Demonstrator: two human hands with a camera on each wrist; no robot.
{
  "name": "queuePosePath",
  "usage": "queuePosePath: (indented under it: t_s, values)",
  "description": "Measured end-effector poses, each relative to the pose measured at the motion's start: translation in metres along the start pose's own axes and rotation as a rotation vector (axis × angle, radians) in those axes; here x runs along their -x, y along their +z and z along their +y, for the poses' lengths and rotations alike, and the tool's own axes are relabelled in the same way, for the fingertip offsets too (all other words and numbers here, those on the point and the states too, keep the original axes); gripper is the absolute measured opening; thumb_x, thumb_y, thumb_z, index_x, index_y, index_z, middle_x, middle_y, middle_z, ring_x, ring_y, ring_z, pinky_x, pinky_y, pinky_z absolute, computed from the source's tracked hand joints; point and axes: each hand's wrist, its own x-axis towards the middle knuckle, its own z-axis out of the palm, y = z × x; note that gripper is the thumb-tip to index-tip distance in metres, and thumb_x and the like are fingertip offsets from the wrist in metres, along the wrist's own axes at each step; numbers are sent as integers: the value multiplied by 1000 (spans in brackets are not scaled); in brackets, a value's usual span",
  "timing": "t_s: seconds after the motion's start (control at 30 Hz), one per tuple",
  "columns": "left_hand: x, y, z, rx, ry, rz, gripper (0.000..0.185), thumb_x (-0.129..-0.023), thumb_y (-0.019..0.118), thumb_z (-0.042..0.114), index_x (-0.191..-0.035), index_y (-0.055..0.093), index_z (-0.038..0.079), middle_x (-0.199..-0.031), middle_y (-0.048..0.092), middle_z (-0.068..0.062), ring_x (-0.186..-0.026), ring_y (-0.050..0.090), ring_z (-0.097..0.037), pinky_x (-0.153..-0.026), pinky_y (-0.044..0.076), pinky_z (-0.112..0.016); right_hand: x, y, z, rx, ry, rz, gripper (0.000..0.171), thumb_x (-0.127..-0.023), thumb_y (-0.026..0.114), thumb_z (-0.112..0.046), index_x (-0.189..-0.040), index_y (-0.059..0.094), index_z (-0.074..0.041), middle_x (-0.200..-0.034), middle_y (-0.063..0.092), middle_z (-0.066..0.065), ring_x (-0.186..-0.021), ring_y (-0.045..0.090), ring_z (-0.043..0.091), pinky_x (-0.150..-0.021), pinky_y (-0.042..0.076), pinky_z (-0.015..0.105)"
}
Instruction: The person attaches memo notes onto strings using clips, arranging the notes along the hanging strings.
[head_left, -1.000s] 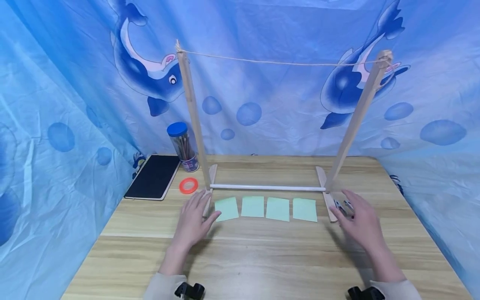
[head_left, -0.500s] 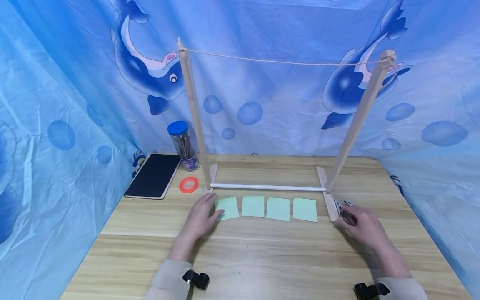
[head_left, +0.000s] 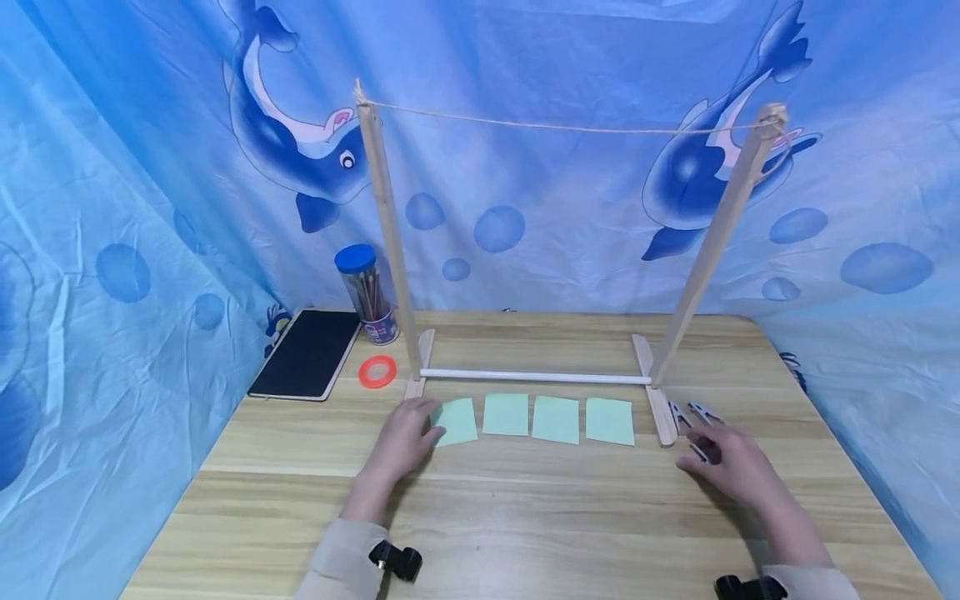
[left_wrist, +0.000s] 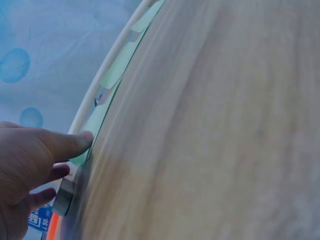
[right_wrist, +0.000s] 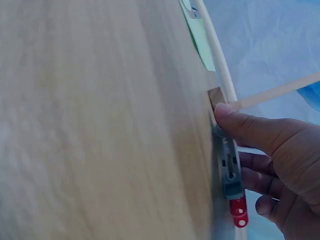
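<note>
Several pale green sticky notes (head_left: 506, 414) lie in a row on the table. At the leftmost green sticky note (head_left: 459, 421) is my left hand (head_left: 399, 437); its thumb lies over the left edge of the note in the left wrist view, and a gap shows between thumb and index finger in the head view. Clips (head_left: 705, 414) lie beside the right foot of the wooden frame. My right hand (head_left: 731, 461) is around them, thumb and fingers apart. In the right wrist view, a grey clip (right_wrist: 230, 167) with a red end shows between them; finger contact is partly hidden.
The wooden frame's uprights (head_left: 705, 250) stand behind the notes, with a string (head_left: 562, 127) across the top and a white rod (head_left: 536, 377) low down. A red tape ring (head_left: 377, 372), a blue-lidded jar (head_left: 367, 292) and a black tablet-like item (head_left: 307, 354) are at left.
My left hand has moved right onto the leftmost note, its fingers drawing in. The right hand lowered over the clips, then drew back slightly, uncovering more of them.
</note>
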Motion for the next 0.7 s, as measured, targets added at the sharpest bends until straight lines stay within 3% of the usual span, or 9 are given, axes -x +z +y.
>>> queuePosePath:
  t_s: [0.1,0.27,0.47,0.57,0.7]
  values:
    - [1,0,0,20,6,47,35,-77,76,14,-111,67,7,-108,67,-8,-103,61,-25,-93,47,-42,5,-4,1,8,38,-30,48,-69,82,-36,-98,68,-1,-78,61,0,-67,52,12,-58,45,30]
    - [2,1,0,30,27,155,26,-75,75,3,-101,71,7,-99,70,-7,-93,66,-22,-84,53,-38,13,-12,0,29,97,-106,35,-70,81,-30,-88,70,-2,-77,65,2,-67,56,15,-60,48,39]
    - [1,-1,3,59,-19,233,26,-78,73,2,-102,71,7,-91,71,-4,-84,67,-18,-77,55,-35,16,-13,0,30,95,-93,22,-74,77,-24,-84,69,-6,-73,60,0,-64,50,13,-58,43,34]
    - [1,-1,3,93,-53,239,25,-80,72,5,-105,70,6,-89,71,-3,-80,65,-13,-74,55,-31,17,-11,0,22,105,-68,25,-74,77,-25,-86,69,-5,-74,59,0,-65,51,13,-58,43,34]
    - [2,-1,3,124,-86,237,15,-81,72,9,-97,72,11,-89,70,-1,-77,64,-10,-71,55,-29,17,-8,-3,30,123,-48,47,-71,79,-40,-95,69,-1,-80,63,4,-69,55,16,-61,47,39]
